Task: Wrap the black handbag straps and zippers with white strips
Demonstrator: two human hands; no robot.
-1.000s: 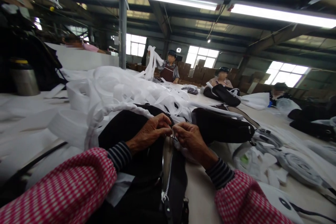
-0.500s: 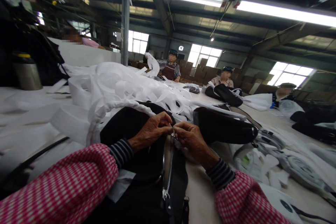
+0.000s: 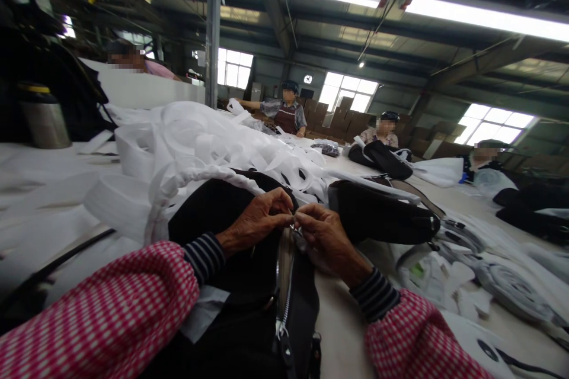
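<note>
A black bag (image 3: 226, 308) lies in front of me, its silver zipper (image 3: 287, 299) partly open and a slider with a dark pull near the bottom. At the zipper's upper end the fingertips of my left hand (image 3: 262, 216) are pinched together. My right hand (image 3: 326, 237) pinches right beside them, fingertips nearly touching. Between them shows a small shiny metal piece, perhaps a zipper part; the fingers hide most of it. A white-wrapped handle (image 3: 208, 174) arches over the bag's far left side. On the bag's left part rests a pale paper piece (image 3: 205, 312).
White strips (image 3: 186, 130) are heaped beyond the bag. Another black bag (image 3: 382, 213) lies to the right, near a grey fan (image 3: 511, 284). A metal flask (image 3: 44, 118) stands at left. Co-workers sit across the table, one person (image 3: 291, 112) among white strips.
My hands stay at almost the same spot, still pinching at the zipper's end. Across the table, a co-worker's raised arm with a white strip has lowered and stretched out to the left.
</note>
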